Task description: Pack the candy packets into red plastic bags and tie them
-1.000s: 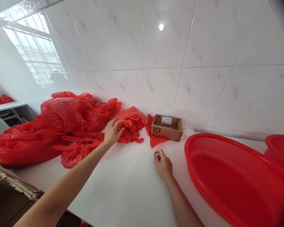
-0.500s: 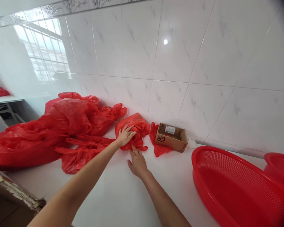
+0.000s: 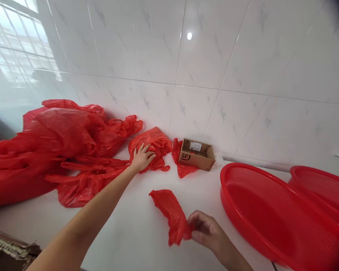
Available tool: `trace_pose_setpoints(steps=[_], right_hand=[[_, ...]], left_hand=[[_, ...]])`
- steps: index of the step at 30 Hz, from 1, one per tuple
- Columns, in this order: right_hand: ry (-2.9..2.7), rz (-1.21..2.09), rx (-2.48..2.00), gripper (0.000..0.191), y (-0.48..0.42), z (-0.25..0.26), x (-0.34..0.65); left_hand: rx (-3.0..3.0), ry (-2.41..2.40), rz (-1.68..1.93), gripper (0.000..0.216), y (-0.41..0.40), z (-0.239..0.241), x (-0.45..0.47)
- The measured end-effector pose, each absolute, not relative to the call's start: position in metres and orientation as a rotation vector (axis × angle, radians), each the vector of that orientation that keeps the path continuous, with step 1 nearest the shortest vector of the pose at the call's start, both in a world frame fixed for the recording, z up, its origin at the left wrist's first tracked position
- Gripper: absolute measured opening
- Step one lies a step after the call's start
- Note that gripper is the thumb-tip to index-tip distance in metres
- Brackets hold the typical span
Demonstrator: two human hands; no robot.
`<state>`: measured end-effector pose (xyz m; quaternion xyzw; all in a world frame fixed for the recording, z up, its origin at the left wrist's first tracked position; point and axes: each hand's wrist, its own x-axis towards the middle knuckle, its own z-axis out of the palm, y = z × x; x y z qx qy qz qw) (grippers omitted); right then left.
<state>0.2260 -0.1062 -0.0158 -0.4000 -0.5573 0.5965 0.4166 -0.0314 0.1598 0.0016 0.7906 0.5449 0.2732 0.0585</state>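
My left hand (image 3: 143, 157) lies with fingers spread on a crumpled bundle of red plastic bags (image 3: 158, 137) by the wall. Nearer to me, my right hand (image 3: 207, 230) pinches one end of a red plastic bag piece (image 3: 171, 210) between thumb and fingers. This thin piece hangs out to the left over the white tabletop (image 3: 124, 226). Left of my left hand, a loose red bag (image 3: 76, 188) lies flat with its handles stretched out.
Large filled red bags (image 3: 67, 128) heap up on the left. A small cardboard box (image 3: 197, 160) stands against the tiled wall, partly on another red bag (image 3: 183, 170). Red plastic baskets (image 3: 224, 188) take up the right side. A torn carton (image 3: 14, 246) juts in at the lower left.
My right hand has drawn back toward me and to the right from the bundle, now with a red plastic bag piece in it. My left hand stays on the bundle. The view has shifted right.
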Motion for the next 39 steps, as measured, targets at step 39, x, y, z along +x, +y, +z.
trace_pose_setpoints(steps=[39], right_hand=[[-0.697, 1.047, -0.712, 0.018, -0.142, 0.038, 0.164]], left_hand=[[2.030, 0.967, 0.844, 0.043, -0.118, -0.040, 0.062]])
